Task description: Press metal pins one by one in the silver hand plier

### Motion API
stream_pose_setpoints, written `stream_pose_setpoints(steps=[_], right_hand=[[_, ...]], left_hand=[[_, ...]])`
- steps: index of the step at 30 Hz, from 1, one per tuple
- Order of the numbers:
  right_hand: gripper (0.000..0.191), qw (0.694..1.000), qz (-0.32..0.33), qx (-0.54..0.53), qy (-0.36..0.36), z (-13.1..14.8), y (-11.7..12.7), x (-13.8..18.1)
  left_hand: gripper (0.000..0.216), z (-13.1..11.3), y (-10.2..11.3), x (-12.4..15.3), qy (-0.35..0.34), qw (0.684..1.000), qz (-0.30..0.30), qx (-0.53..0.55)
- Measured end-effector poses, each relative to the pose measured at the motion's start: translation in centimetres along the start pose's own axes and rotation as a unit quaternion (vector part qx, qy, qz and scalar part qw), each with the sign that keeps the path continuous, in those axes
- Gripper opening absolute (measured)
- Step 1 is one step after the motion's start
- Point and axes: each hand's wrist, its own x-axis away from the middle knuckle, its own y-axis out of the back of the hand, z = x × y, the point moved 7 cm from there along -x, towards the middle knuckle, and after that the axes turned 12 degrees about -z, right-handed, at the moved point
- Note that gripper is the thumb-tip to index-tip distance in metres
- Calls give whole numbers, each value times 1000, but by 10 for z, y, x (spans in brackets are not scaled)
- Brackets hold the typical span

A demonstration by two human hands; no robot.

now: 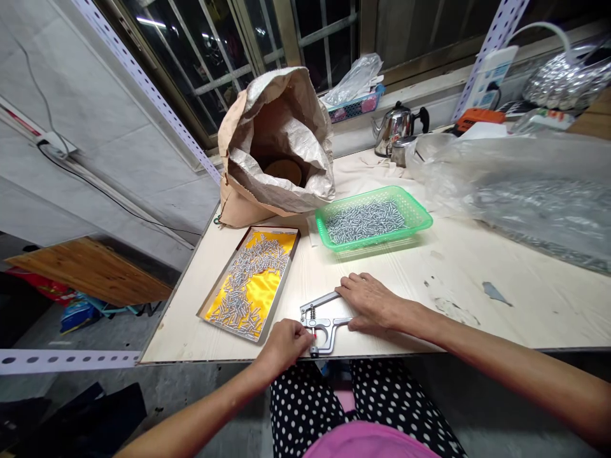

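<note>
Near the front edge of the table lie grey metal snap-fastener pliers, with a spring and a small red spot by the jaw. My right hand is closed around the ends of their two handles, which stand apart. At the jaw, my left hand has its fingers pinched together; whatever is between them is too small or hidden to make out. Left of the pliers sits a shallow box lined with yellow satin, with many small silvery metal pieces scattered in it.
Behind the pliers stands a green plastic basket full of small metal pieces. An open paper sack is at the back left. A large clear plastic bag of metal pieces lies right. A metal kettle stands by the window.
</note>
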Motion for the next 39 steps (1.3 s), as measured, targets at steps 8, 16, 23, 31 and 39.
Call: stream_pose_setpoints(steps=[8, 16, 23, 31, 39], right_hand=[[66, 1000, 9, -2, -12, 4, -1, 6], [49, 998, -12, 6, -54, -2, 5, 19], [19, 999, 7, 11, -41, -17, 5, 7], [5, 999, 26, 10, -25, -15, 4, 0], [61, 994, -2, -103, 18, -46, 2, 4]], left_hand=[[61, -76, -13, -4, -312, 927, -108, -179], [61, -88, -15, -22, -351, 901, -94, -239], [31, -95, -18, -37, -324, 922, -116, -177], [19, -95, -19, -44, -325, 918, -134, -186], [58, -94, -31, -3, -339, 899, -233, -147]])
